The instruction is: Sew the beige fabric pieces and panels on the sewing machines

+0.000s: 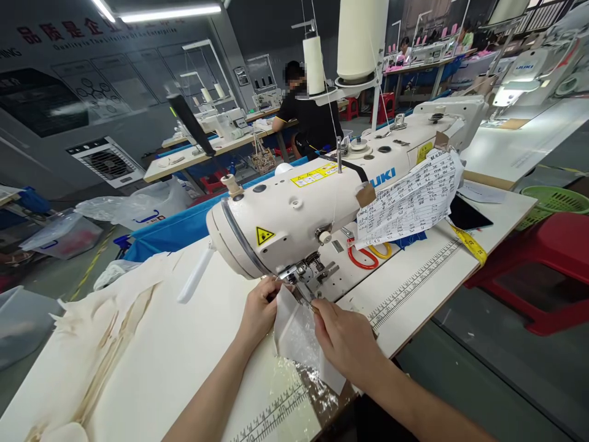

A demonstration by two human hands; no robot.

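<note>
Now both hands, left hand [258, 311], right hand [343, 337], pinching fabric piece [294, 331] edges

Both forearms are bare, no sleeves, gloves or rings on the hands [299, 322].

Sewing machine [331, 196] showing blue "UKI" of brand name on arm; yellow warning label [314, 175], print too small. Yellow triangle hazard sign [265, 235] sitting on head. Second machine [529, 70] at 2 o'clock reading "JUKI". Wall banner [83, 31] at 11 o'clock carrying red Chinese characters. Paper sheet [409, 199] bearing handwritten figures, unreadable. Table ruler [414, 282] numbers illegible.
</note>
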